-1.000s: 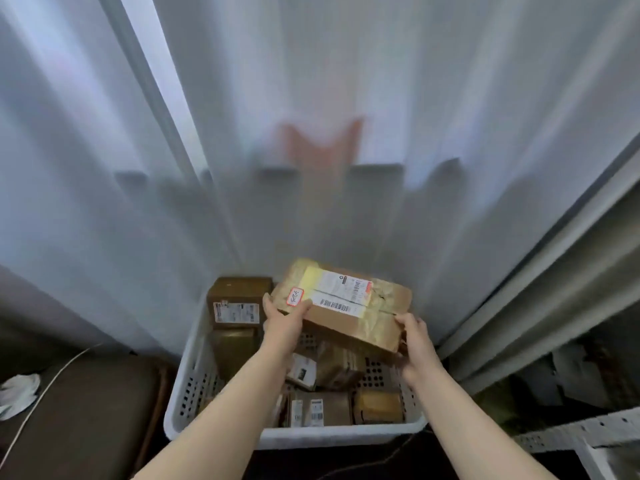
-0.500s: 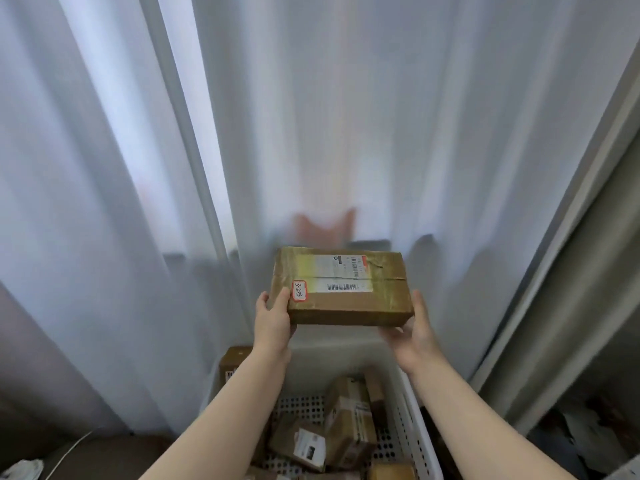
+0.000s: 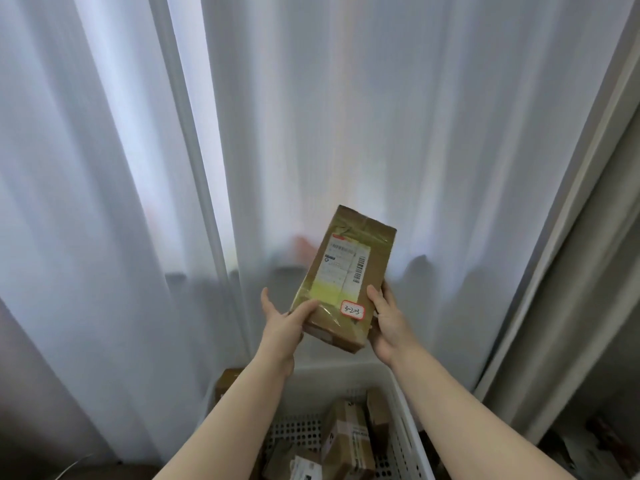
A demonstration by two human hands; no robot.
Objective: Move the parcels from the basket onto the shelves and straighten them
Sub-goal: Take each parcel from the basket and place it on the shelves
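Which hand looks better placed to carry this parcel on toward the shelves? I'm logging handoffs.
Probably the right hand: its fingers wrap the parcel's side beside the red-edged sticker. The left hand only props the near corner, with just its thumb on top.

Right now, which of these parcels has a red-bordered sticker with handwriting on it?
The held parcel, gripped by the left hand and right hand above the basket. No such sticker shows on those in the basket.
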